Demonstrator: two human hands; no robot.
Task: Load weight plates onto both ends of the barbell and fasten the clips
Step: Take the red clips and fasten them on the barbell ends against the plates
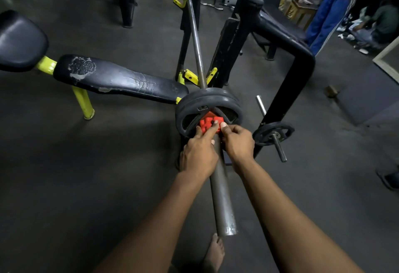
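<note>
2 weight plates sit side by side on the near end of the barbell, just past frame centre toward 4 o'clock, with a red clip on the sleeve, touching the outer plate's face. The left hand reaches in from 6 o'clock, fingers curled onto the clip's left side; the right hand pinches its right side, thumb on top. The bar's bare shaft runs away toward 12 o'clock over yellow rack hooks. A worn black bench lies at 9 o'clock, and a smaller plate hangs on a storage peg at 3 o'clock.
</note>
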